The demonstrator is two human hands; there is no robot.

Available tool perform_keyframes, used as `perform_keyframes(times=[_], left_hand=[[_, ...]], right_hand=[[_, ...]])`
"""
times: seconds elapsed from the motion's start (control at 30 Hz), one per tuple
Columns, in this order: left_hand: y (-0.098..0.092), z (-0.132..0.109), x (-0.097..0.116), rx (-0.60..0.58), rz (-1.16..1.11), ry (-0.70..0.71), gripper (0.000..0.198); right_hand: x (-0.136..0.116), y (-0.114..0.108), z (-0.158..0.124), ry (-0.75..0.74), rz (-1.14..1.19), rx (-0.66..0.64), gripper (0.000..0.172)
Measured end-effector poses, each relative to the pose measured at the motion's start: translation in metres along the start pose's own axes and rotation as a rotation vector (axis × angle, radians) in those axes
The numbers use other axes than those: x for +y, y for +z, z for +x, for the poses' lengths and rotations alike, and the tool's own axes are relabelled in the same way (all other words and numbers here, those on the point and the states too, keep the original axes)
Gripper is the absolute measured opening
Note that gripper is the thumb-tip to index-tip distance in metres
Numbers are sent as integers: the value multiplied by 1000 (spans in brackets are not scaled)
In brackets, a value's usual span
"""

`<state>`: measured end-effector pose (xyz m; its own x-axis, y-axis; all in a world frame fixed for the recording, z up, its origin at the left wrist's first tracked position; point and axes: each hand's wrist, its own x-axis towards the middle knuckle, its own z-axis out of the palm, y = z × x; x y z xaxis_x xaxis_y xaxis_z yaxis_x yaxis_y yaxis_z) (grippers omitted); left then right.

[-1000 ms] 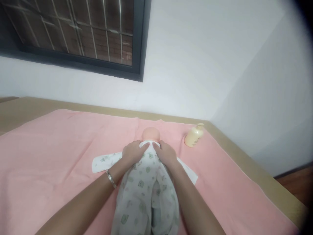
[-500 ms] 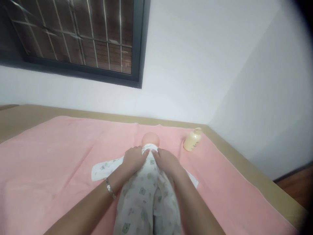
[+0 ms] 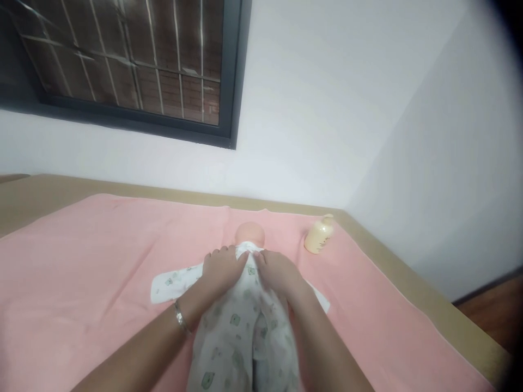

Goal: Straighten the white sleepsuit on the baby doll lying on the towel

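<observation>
A baby doll [image 3: 249,235] lies on its back on a pink towel [image 3: 90,256], head pointing away from me. It wears a white romper [image 3: 237,332] printed with small green bears. My left hand [image 3: 220,268] and my right hand [image 3: 274,270] both rest on the doll's chest just below the neck, fingers pressed together on the romper's collar where the two front edges meet. A bracelet sits on my left wrist. One empty sleeve spreads flat to the left.
A pale yellow lotion bottle [image 3: 318,235] lies on the towel's far right corner. The towel covers a tan mattress [image 3: 433,305] set into a room corner, with white walls behind and right. A barred dark window [image 3: 122,60] is above left.
The view has tilted slightly, so everything sits lower in frame. My hands have drawn closer together at the collar, bunching the fabric under the doll's chin.
</observation>
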<state>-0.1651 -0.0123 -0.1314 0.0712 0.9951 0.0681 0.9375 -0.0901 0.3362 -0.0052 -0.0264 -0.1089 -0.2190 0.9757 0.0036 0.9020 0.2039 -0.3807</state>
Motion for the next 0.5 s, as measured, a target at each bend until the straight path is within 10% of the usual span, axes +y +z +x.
perform_keyframes(times=[0.2,0.5], left_hand=[[3,-18,14,140,217,86,40],[-1,1,1,-27,-11,9,49]], right_hand=[[15,9,19,2,25,-25,57],[-6,-2,-9,-56,-129,5,52]])
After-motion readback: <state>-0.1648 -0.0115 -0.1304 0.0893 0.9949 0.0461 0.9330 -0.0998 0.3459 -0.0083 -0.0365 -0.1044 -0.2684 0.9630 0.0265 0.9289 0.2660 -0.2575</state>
